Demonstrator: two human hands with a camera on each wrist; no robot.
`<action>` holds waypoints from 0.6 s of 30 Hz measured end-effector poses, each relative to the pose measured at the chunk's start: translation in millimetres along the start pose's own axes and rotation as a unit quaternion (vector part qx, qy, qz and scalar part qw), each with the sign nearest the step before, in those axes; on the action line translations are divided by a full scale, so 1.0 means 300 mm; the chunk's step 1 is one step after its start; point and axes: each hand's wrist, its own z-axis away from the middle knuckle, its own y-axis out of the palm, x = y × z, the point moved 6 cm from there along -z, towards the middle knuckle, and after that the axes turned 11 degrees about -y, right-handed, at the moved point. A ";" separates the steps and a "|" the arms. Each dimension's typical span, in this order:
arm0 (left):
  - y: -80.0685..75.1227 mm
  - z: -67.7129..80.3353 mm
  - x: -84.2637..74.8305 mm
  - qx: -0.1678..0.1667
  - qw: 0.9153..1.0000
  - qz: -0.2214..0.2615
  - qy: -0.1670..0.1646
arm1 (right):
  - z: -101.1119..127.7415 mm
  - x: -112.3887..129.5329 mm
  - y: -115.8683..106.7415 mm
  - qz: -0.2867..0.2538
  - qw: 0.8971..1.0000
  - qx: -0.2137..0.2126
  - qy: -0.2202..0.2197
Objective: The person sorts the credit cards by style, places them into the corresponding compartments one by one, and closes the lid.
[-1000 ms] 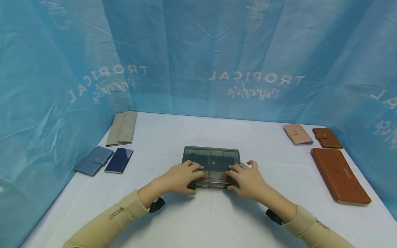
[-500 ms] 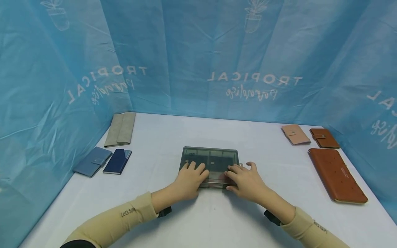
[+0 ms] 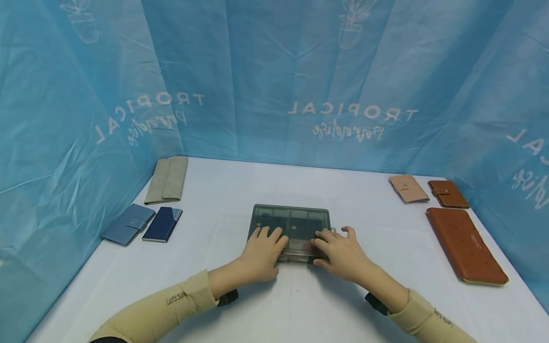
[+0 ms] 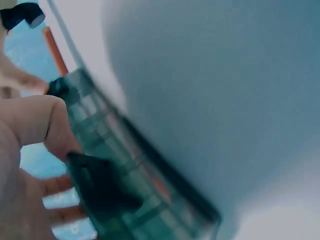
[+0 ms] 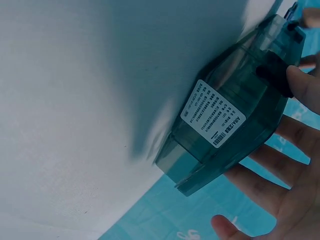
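Note:
A translucent dark-green plastic organizer box (image 3: 296, 221) lies on the white table between both hands, its lid down. My left hand (image 3: 262, 257) has its fingers over the lid's front left part; in the left wrist view its bent thumb touches the top of a black latch (image 4: 102, 187). My right hand (image 3: 343, 250) holds the front right corner, fingertips on the lid and thumb at the other black latch (image 5: 276, 72). A white printed label (image 5: 212, 114) shows on the box's side in the right wrist view. Divided compartments show through the plastic in the left wrist view.
At the left lie a grey folded pouch (image 3: 167, 180), a blue snap wallet (image 3: 128, 224) and a navy booklet (image 3: 163, 224). On the right are a pink-tan wallet (image 3: 409, 188), a small brown wallet (image 3: 448, 194) and a large brown case (image 3: 467, 245). Blue curtains (image 3: 274, 81) enclose the table.
My left hand has turned and shifted from the box's left front corner inward along its front edge, covering the left latch in the head view. My right hand has stayed in place.

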 end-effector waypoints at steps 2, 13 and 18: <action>-0.016 0.002 0.014 -0.007 0.999 0.016 0.031 | 0.000 -0.001 0.002 -0.001 1.000 -0.004 0.000; -0.023 0.036 0.146 -0.060 0.981 0.043 0.179 | -0.002 0.005 0.007 0.005 1.000 -0.003 -0.012; -0.025 0.041 0.140 -0.116 0.972 0.030 0.202 | 0.001 0.007 -0.001 0.010 1.000 -0.004 -0.010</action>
